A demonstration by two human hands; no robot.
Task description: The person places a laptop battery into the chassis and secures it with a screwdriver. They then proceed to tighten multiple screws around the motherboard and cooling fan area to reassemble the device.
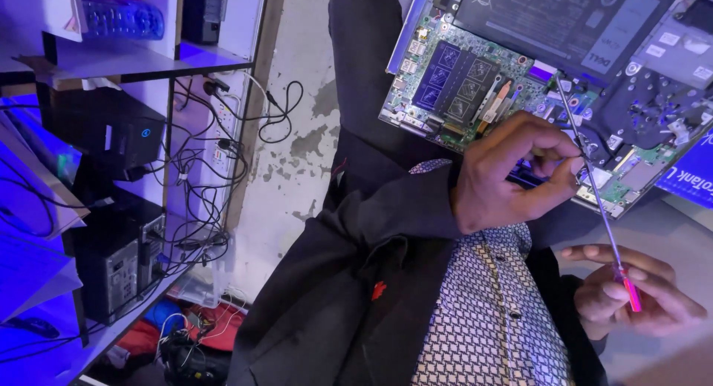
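Your right hand point(631, 293) is wrapping its grip around the pink transparent plastic handle of a long thin steel screwdriver point(598, 200). Just above that grip, your left hand point(512, 170) is pinching the shaft, fingertips point(568, 163) clenched on the metal. Beyond your left grip, the tip is touching the opened silver laptop point(542, 52), its green circuit board and dark flat battery exposed, lying partly on the grey surface point(668, 230). Below both grips, your checked shirt point(483, 312) is showing.
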